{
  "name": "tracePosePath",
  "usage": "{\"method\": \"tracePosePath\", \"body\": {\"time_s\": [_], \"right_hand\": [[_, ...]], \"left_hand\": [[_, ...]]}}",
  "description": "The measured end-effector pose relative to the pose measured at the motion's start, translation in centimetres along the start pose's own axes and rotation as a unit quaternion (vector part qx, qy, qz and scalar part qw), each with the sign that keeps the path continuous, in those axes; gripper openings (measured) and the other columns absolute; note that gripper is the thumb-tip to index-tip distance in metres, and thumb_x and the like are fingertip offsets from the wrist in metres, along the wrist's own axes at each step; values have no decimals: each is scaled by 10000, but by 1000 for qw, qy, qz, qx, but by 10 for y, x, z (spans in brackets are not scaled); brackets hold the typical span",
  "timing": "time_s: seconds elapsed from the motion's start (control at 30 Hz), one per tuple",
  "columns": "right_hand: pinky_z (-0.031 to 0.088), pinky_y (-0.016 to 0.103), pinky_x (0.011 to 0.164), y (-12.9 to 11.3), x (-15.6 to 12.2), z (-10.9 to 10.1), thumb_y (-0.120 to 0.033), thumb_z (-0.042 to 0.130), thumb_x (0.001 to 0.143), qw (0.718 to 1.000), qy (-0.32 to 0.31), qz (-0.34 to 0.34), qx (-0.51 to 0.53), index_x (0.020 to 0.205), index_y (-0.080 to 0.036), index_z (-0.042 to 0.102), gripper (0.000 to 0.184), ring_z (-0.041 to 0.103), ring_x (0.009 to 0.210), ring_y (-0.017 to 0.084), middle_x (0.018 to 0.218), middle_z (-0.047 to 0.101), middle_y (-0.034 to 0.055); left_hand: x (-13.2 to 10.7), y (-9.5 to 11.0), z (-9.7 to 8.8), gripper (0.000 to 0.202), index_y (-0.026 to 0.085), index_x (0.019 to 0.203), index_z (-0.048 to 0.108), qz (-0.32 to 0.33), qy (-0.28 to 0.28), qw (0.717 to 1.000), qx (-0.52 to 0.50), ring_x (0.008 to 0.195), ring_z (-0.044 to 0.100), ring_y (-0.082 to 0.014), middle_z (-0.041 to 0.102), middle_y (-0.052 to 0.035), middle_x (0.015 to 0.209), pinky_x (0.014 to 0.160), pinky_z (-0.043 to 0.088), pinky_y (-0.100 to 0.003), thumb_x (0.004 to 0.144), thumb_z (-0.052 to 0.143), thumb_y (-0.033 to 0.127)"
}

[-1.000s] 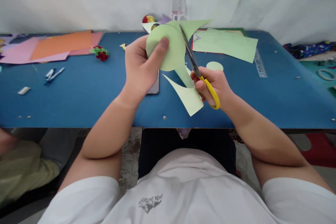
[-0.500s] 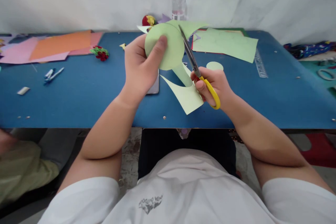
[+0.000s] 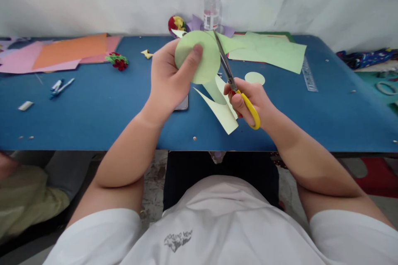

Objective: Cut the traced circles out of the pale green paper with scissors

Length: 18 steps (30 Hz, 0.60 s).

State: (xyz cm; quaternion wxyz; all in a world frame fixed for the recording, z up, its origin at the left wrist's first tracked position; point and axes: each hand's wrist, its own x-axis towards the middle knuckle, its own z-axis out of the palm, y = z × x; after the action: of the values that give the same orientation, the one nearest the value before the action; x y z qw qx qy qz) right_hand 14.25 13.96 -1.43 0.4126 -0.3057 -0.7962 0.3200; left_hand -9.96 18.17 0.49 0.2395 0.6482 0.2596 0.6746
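Note:
Between thumb and fingers, my left hand (image 3: 174, 70) grips a light green paper circle (image 3: 205, 60). A curved strip of the same paper hangs below the circle, and another piece reaches out behind it to the right. My right hand (image 3: 248, 99) is closed round the yellow handles of a pair of scissors (image 3: 226, 64). Their blades look nearly together and point up along the circle's right edge. A smaller green paper disc (image 3: 255, 78) lies on the table just beyond my right hand. Part of a phone-like flat object (image 3: 183, 104) shows under my left wrist.
On the blue table (image 3: 124, 120) lie orange paper (image 3: 71, 51), green sheets (image 3: 273, 51), a clear ruler (image 3: 309, 75), pens (image 3: 62, 87), an eraser (image 3: 25, 106) and a red-green craft flower (image 3: 118, 61). A plastic bottle (image 3: 212, 4) stands at the back. Another person's arm (image 3: 8, 165) is at lower left.
The paper circle has shifted slightly right and down in my left hand's grip. The hanging strip has swung and narrowed, and the piece behind the circle has dropped. The scissors look more closed.

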Motion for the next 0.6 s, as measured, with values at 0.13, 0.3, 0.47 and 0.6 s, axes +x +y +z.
{"method": "tracePosePath", "body": {"time_s": [0.13, 0.3, 0.47, 0.6], "right_hand": [[398, 330, 574, -1, 0, 0, -934, 604, 1018, 1000, 0, 8, 0, 971, -239, 623, 697, 462, 582, 156, 646, 516, -20], [398, 324, 579, 0, 0, 0, -936, 639, 997, 1000, 4, -2, 6, 964, -231, 633, 705, 471, 590, 148, 670, 542, -13], [381, 322, 561, 2, 0, 1, -969, 627, 975, 1000, 16, 3, 3, 947, -234, 637, 736, 475, 589, 151, 669, 538, -10], [378, 322, 555, 1, 1, 1, -976, 646, 958, 1000, 19, 0, 5, 932, -235, 637, 742, 473, 584, 149, 667, 536, -11]], "left_hand": [[5, -13, -6, 675, 242, 758, 740, -5, -36, 999, 13, 566, 367, -139, 528, 3, 647, 505, 276, -376, 849, 894, 893], [1, -14, -3, 634, 259, 741, 720, -11, 5, 1000, 14, 573, 361, -158, 520, -3, 646, 542, 270, -370, 907, 864, 854], [-2, -17, -2, 623, 266, 736, 694, -31, -9, 999, 19, 560, 370, -165, 494, -2, 630, 529, 269, -367, 909, 870, 838], [-2, -18, 0, 623, 289, 726, 708, -12, 13, 1000, 15, 533, 348, -171, 502, -6, 626, 497, 239, -380, 910, 835, 871]]}}
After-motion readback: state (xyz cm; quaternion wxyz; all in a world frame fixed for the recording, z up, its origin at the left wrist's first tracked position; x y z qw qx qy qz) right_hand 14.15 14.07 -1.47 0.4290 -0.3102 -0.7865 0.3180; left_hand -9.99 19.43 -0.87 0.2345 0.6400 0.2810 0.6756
